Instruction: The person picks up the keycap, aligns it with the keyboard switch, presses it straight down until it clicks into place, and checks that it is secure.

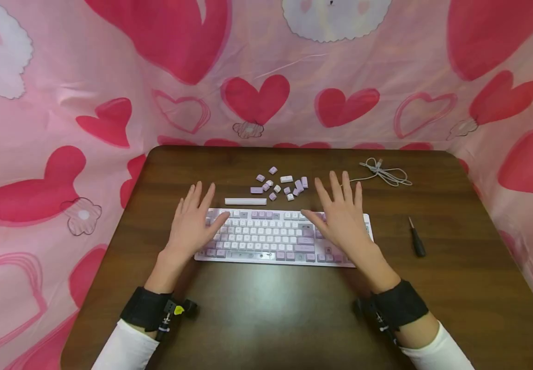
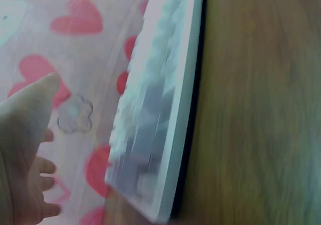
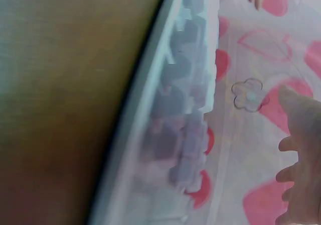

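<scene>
A white and lilac keyboard [image 1: 266, 231] lies across the middle of the dark wooden table. Its long bottom slot shows no spacebar cap. Over the keyboard's left end my left hand [image 1: 191, 223] is spread, fingers straight and thumb pointing inward. My right hand [image 1: 342, 221] is spread the same way over the right end. Neither hand holds anything, and in both wrist views the hands [image 2: 22, 144] [image 3: 303, 149] appear raised above the keys. Behind the keyboard lies a long white spacebar keycap [image 1: 245, 201], beside a scatter of several loose white and purple keycaps [image 1: 257, 190].
A coiled white cable [image 1: 388, 176] lies at the back right of the table [image 1: 266, 313]. To the right of the keyboard is a small screwdriver [image 1: 416, 239] with a dark handle. A pink cloth [image 1: 303, 61] with hearts hangs behind and beside the table.
</scene>
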Tool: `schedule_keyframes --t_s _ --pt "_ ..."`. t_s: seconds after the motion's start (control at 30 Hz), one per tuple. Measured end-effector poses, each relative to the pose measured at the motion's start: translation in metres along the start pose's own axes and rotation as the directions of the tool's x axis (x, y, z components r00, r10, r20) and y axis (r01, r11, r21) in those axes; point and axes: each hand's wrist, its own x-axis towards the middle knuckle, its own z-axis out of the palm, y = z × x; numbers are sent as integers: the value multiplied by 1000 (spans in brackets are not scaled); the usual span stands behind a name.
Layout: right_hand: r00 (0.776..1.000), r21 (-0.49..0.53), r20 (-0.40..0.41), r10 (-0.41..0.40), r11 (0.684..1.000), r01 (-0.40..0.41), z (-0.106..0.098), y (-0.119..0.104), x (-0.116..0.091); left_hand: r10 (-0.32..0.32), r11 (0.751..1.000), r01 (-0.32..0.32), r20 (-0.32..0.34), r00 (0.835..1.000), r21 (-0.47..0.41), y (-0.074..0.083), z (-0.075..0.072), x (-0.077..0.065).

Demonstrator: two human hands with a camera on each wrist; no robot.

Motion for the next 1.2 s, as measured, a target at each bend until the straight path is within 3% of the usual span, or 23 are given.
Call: schedule_keyframes --t_s 0.1,0.2,0.3,0.5,0.63,0.73,0.87,1.03,1.2 --pt "999 -17 3 -54 998 55 -1 -6 16 -94 989 87 -49 994 -117 -14 -6 -3" --pt "993 -44 16 -120 992 121 -1 -14 30 -185 967 164 -93 978 -197 -27 -7 -7" --pt "984 -49 7 -179 983 179 1 -22 42 -242 950 223 -66 968 -218 -37 -3 -13" --pt "958 -6 54 -283 959 283 0 -45 67 -292 897 310 104 951 -317 -46 6 -20" --pt "919 34 118 -377 926 375 5 -62 84 -326 845 371 179 928 -385 -49 11 -24" --pt "877 33 130 -462 886 462 13 -71 95 -335 821 392 204 920 -416 -50 15 -25" --pt "837 48 166 -522 852 522 27 -83 106 -341 807 401 212 916 -433 -52 18 -26" --pt "810 64 276 -517 851 521 42 -93 111 -365 779 429 225 903 -457 -50 21 -27" --pt "805 32 337 -488 861 508 54 -92 112 -374 768 441 234 898 -465 -46 23 -27"
